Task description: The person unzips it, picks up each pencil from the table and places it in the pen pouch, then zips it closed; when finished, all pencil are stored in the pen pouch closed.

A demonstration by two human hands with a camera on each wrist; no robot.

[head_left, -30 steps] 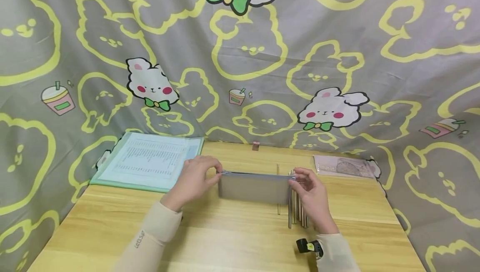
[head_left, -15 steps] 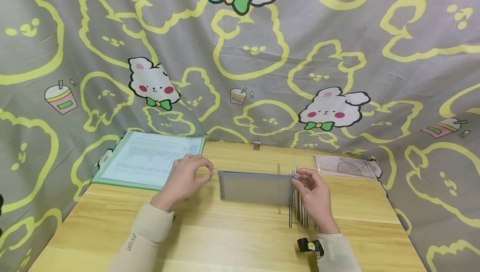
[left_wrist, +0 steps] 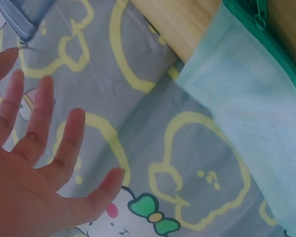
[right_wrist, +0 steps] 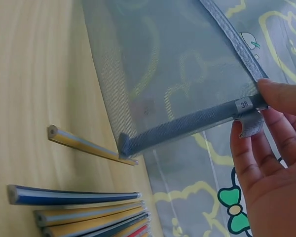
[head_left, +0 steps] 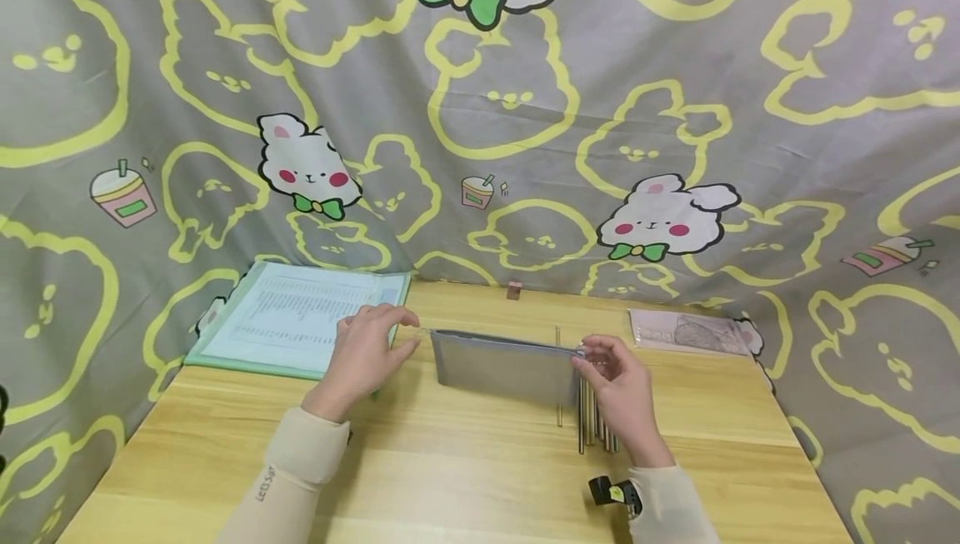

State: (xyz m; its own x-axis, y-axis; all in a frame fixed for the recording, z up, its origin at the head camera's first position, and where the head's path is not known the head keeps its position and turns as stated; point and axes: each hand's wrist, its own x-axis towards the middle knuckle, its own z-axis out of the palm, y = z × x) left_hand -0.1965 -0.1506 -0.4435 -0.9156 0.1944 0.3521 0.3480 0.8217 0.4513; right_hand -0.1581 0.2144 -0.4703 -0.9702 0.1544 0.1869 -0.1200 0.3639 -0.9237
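A grey mesh zip pouch [head_left: 502, 369] hangs upright over the table, its zipper edge on top and its left end a little higher. My right hand [head_left: 622, 394] pinches its top right corner between thumb and fingers, beside a small tag marked 38 [right_wrist: 244, 104]. Just left of the other end is my left hand [head_left: 363, 352], its fingers spread apart and nothing between them. Below and beside my right hand lie several pencils [head_left: 590, 427], with one pencil [head_left: 558, 419] apart, partly hidden behind the pouch.
At the back left lies a mint-green zip folder [head_left: 292, 319] with a printed sheet inside. A flat pinkish clear packet [head_left: 690, 333] is at the back right. A small brown block [head_left: 513, 290] sits at the far edge, before the patterned curtain [head_left: 525, 219].
My left hand has let go of the pouch's left end, moved left, and spread its fingers. The pouch's left end has swung slightly up and left; my right hand keeps its pinch.
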